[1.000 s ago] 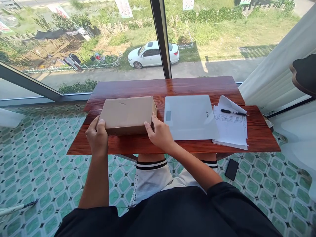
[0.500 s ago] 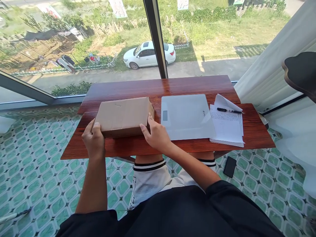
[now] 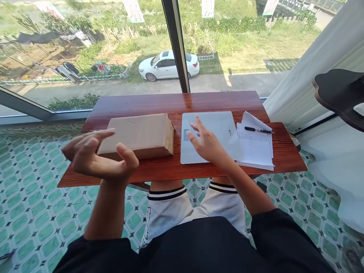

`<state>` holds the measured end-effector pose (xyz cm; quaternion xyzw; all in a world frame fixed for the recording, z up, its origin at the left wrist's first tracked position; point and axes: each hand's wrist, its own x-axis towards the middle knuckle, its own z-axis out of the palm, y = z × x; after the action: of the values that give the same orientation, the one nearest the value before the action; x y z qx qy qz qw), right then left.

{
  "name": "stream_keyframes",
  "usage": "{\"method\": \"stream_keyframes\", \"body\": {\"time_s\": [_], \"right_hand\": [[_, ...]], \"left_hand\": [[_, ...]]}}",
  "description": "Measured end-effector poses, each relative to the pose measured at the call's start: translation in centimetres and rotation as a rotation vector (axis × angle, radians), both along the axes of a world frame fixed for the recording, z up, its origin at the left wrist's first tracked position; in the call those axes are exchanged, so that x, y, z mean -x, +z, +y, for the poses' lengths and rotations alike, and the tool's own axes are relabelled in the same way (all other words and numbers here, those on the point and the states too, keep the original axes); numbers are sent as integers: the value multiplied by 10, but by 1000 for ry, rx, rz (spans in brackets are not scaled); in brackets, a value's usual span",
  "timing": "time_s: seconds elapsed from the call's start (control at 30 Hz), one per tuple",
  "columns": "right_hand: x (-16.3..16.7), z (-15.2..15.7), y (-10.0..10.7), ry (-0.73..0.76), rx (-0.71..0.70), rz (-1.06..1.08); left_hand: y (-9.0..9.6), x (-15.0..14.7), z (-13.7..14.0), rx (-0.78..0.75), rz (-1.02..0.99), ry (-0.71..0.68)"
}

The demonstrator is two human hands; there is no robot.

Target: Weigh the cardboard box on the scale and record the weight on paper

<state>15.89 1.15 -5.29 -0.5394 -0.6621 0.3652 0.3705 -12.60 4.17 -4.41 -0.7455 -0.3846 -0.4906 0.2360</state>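
Note:
My left hand [image 3: 101,155] is raised in front of the brown cardboard box [image 3: 139,131], its fingers apart and nothing in them. It hides the box's near left corner. Closed on all visible sides, the box lies on the left part of the wooden table [image 3: 148,168]. Over the flat grey-white digital scale [image 3: 222,148], my right hand [image 3: 206,142] is held with spread fingers and holds nothing. Whether its fingertips touch the scale I cannot tell. The scale's small display [image 3: 186,135] shows just left of those fingers.
Right of the scale lie written paper sheets [image 3: 256,149] with a black pen [image 3: 257,129] on top. A dark wavy-edged object [image 3: 335,94] juts in at the right, by a white curtain [image 3: 301,60]. A phone [image 3: 261,186] rests on the tiled floor.
Both hands have let go of the cardboard box. My left hand has lifted up toward the camera, and my right hand has moved rightward over the scale. The box stays beside the scale.

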Motion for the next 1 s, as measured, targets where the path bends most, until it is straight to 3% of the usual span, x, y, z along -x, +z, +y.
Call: {"method": "stream_keyframes", "body": {"time_s": [0.03, 0.07, 0.13, 0.23, 0.4, 0.53, 0.67, 0.83, 1.0], "right_hand": [[-11, 0, 3, -33, -41, -14], [-23, 0, 6, -70, -83, -31], [-49, 1, 10, -143, -161, -73], [-93, 3, 8, -264, -255, -185], [-176, 4, -17, -465, -364, -418], [-236, -8, -44, -462, -462, -701], [-272, -23, -70, -476, -464, -874], [-287, -33, -99, -587, -495, -938], [-286, -33, -112, -654, -535, -935]], "left_hand": [[5, -20, 0, -315, 68, -70], [9, -43, -3, -498, 112, -172], [15, -93, -14, -486, 113, -350], [14, -160, -38, -350, 258, -577], [-8, -237, -67, -326, 471, -885], [-27, -284, -80, -229, 627, -969], [-47, -323, -88, -114, 771, -991], [-79, -352, -90, -78, 769, -967], [-99, -355, -90, -59, 729, -927]]}}
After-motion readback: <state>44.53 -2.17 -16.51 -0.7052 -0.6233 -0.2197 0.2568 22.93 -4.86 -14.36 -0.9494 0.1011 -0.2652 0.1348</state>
